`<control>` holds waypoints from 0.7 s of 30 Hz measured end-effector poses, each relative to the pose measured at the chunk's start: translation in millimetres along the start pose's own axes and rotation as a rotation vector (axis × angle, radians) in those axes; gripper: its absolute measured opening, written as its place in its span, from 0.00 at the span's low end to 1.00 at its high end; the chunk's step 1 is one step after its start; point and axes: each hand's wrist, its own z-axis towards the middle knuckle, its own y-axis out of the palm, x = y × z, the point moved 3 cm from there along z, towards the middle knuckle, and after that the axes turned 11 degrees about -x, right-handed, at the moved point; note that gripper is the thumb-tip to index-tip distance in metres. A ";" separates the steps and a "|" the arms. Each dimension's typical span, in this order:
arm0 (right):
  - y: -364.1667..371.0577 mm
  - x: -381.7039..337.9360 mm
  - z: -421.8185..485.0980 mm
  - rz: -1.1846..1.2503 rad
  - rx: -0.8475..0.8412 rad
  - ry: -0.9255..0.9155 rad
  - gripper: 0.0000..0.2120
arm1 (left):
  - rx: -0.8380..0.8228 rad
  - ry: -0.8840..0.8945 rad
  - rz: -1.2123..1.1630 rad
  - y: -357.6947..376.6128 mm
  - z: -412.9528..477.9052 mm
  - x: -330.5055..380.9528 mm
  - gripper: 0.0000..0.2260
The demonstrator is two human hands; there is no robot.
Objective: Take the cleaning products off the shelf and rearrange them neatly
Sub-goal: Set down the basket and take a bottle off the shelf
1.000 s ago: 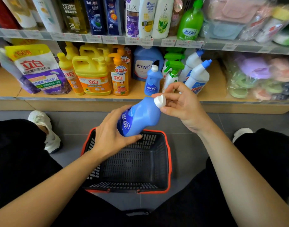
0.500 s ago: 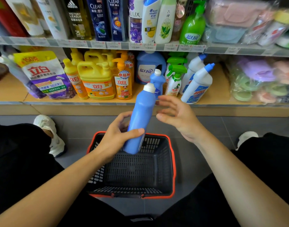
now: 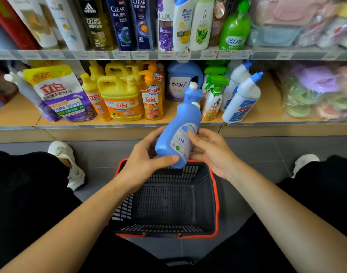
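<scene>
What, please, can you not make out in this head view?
All in the head view:
Label print on the held blue bottle: too small.
Small blue bottle on the shelf: lower body hidden behind the held one.
Price tags: blurred.
Bagged goods at right: blurred.

I read LUX on the white bottle [image 3: 165, 26]. Left of it: CLEAR on two blue bottles [image 3: 119, 22], adidas VICTORY LEAGUE on a dark bottle [image 3: 95, 24]. Below-left of it: 立白 on the yellow jug [image 3: 119, 99] and the pouch [image 3: 60, 93].
</scene>
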 end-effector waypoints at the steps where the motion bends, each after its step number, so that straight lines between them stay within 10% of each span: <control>1: -0.8 0.3 -0.2 -0.003 0.002 -0.008 0.22 | 0.031 0.018 0.009 0.3 0.4 1.0 0.35; 5: -4.2 2.4 -2.5 -0.217 0.074 -0.030 0.18 | 0.101 0.048 -0.053 1.1 2.0 3.5 0.29; 8: -10.3 -10.7 -5.6 -0.808 0.296 -0.187 0.36 | 0.140 0.045 -0.033 -4.2 2.6 6.9 0.28; 12: -3.3 -26.8 -7.5 -1.256 0.105 -0.556 0.45 | 0.093 0.036 0.100 -4.7 2.1 13.7 0.29; 21: -3.5 -1.6 -3.7 -0.725 -0.099 -0.325 0.36 | 0.099 0.154 0.314 4.9 -1.6 24.6 0.23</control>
